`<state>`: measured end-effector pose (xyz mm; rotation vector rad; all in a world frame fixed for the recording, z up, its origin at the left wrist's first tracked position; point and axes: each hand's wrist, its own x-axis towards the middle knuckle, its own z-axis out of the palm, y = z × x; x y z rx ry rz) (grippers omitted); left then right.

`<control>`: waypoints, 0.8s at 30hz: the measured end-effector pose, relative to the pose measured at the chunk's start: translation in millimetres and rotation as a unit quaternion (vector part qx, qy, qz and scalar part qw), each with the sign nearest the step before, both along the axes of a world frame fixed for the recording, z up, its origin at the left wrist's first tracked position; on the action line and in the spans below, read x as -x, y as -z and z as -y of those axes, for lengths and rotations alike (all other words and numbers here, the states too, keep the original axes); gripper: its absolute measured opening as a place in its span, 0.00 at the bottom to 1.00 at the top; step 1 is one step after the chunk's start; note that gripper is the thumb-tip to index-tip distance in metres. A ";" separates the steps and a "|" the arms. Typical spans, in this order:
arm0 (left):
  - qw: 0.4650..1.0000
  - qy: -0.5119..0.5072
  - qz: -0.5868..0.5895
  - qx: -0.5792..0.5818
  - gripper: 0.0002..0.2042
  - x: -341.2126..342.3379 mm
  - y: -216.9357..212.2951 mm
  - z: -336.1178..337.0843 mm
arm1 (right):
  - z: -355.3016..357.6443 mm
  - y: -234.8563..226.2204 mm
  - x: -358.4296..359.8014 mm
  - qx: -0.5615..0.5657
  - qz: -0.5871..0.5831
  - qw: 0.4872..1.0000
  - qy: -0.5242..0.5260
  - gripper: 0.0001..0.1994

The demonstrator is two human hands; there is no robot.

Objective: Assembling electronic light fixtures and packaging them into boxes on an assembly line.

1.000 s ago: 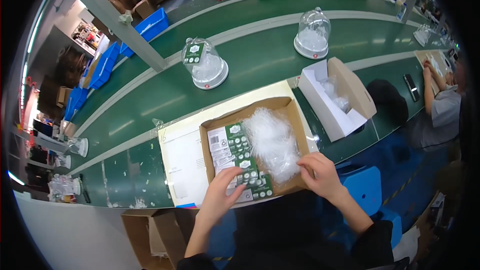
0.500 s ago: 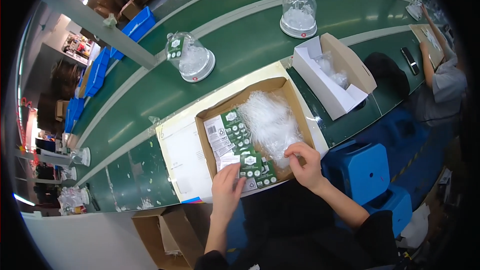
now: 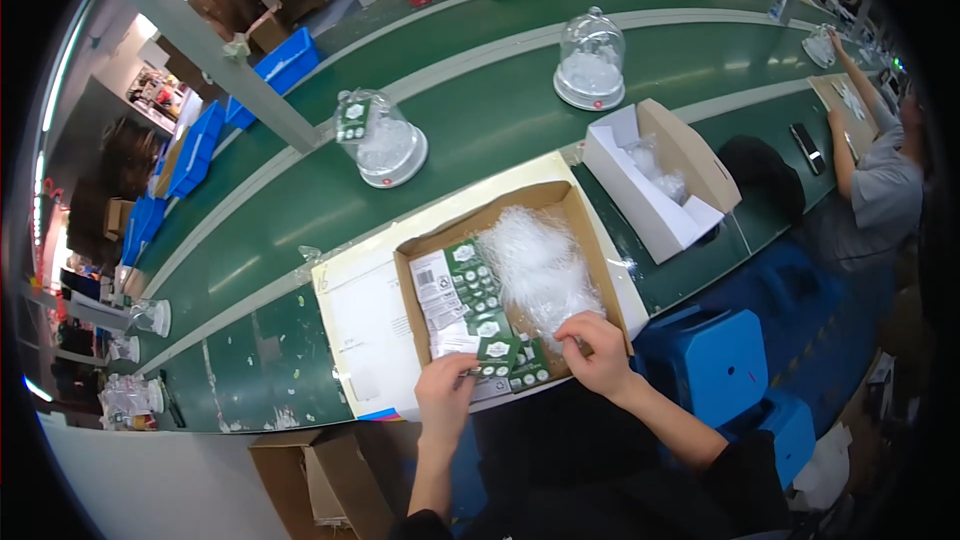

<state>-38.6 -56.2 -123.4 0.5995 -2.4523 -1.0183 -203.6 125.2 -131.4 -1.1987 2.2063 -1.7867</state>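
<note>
A shallow cardboard box (image 3: 408,310) on the bench holds green-and-white printed cards (image 3: 462,285) on its left and a heap of thin clear plastic strands (image 3: 535,250) on its right. At the near edge, my left hand (image 3: 445,392) has thumb and fingers closed at the edge of a green card (image 3: 497,352). My right hand (image 3: 600,358) is pinched at the near end of the strand heap; whatever lies between its fingertips is too small to make out.
Two clear domes on white bases, a left one (image 3: 390,145) with a green card and a right one (image 3: 590,60), stand on the green belt (image 3: 480,90). A white carton (image 3: 640,190) with plastic-wrapped pieces is right of the box. Blue stools (image 3: 715,360) stand lower right; a co-worker (image 3: 885,170) sits beyond.
My left hand's fingers have drawn together at the card edge, having been more spread over the cards. My right hand stays pinched by the strands. The whole view has shifted slightly.
</note>
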 end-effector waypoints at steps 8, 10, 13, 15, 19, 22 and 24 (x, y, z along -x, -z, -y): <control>0.976 -0.154 -0.151 -0.031 0.05 -12.7 -18.7 8.7 | -4.8 -7.0 0.5 -0.105 -0.064 0.991 -0.053 0.05; 0.959 -0.178 -0.178 -0.126 0.07 -23.3 -19.6 6.3 | -4.5 -9.0 -4.7 -0.149 -0.076 0.983 -0.070 0.04; 0.920 -0.203 -0.217 -0.255 0.15 -23.7 -19.6 0.2 | -2.1 -11.7 -4.5 -0.238 -0.073 0.964 -0.094 0.06; 0.883 -0.173 -0.264 -0.346 0.18 -19.9 -16.6 -6.0 | 2.6 -13.4 -2.1 -0.282 -0.054 0.952 -0.103 0.07; 0.865 -0.130 -0.271 -0.401 0.23 -13.4 -11.5 -13.2 | 10.2 -12.3 1.6 -0.370 -0.032 0.922 -0.113 0.09; 0.853 -0.092 -0.233 -0.457 0.18 -20.7 -7.9 -13.4 | 11.9 -12.1 3.8 -0.380 -0.022 0.917 -0.120 0.08; 0.868 -0.091 -0.211 -0.440 0.09 -22.2 -4.2 -12.9 | 15.1 -12.9 3.4 -0.371 -0.028 0.919 -0.130 0.09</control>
